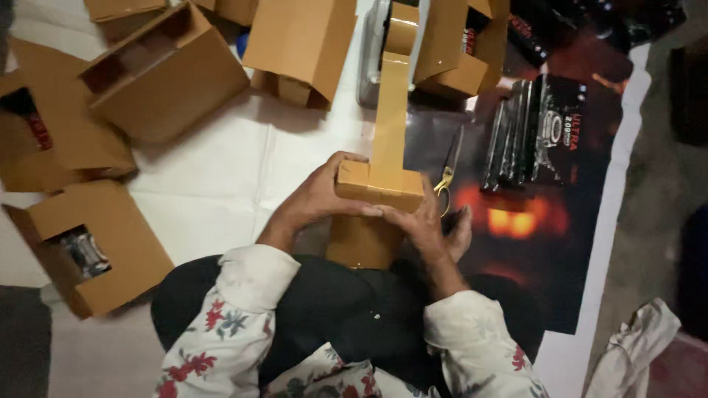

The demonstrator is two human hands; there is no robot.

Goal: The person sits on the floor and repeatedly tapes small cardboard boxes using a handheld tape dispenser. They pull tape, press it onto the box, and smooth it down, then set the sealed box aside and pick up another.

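A small brown cardboard box (377, 188) stands upright in front of my crossed legs. A long strip of brown packing tape (391, 110) runs from its top up to a tape roll (402, 33) at the far side. My left hand (317, 195) grips the box's left side and top. My right hand (424, 225) presses against the box's right front edge with the fingers over the tape end. Yellow-handled scissors (445, 177) lie on the mat just right of the box.
Several brown cardboard boxes (158, 74) lie open around the white sheet (221, 177); one at lower left (96, 247) shows a dark item inside. A stack of flat black packages (535, 133) sits on a dark printed poster (560, 243). A crumpled cloth (634, 346) lies lower right.
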